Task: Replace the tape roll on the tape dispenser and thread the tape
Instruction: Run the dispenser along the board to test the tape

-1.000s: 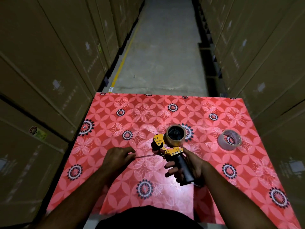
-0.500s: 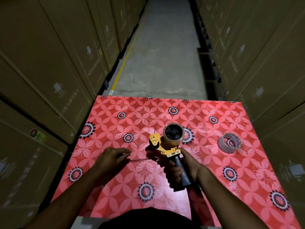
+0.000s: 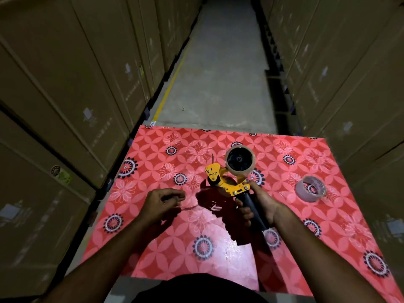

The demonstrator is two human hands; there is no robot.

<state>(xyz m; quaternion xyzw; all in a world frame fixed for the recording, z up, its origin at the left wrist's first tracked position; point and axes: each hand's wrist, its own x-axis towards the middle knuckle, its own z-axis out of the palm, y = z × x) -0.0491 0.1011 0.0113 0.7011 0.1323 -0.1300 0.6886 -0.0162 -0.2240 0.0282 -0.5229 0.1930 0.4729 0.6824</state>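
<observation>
step: tape end is pulled | tape gun (image 3: 227, 182) is held over surface (image 3: 328, 215), right hand (image 3: 260, 206) grip wrapped round handle | left hand (image 3: 161, 202) grip pinched on tape strip, kept flat left of gun | old roll (image 3: 310, 189) right of gun

Warehouse aisle: stacked cardboard cartons (image 3: 65, 88) flanking concrete floor (image 3: 218, 84).

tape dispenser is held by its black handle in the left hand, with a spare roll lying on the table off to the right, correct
Not quite: the head view shows the right hand gripping the tape dispenser by its black handle. The spare roll does lie on the table to the right.
</observation>
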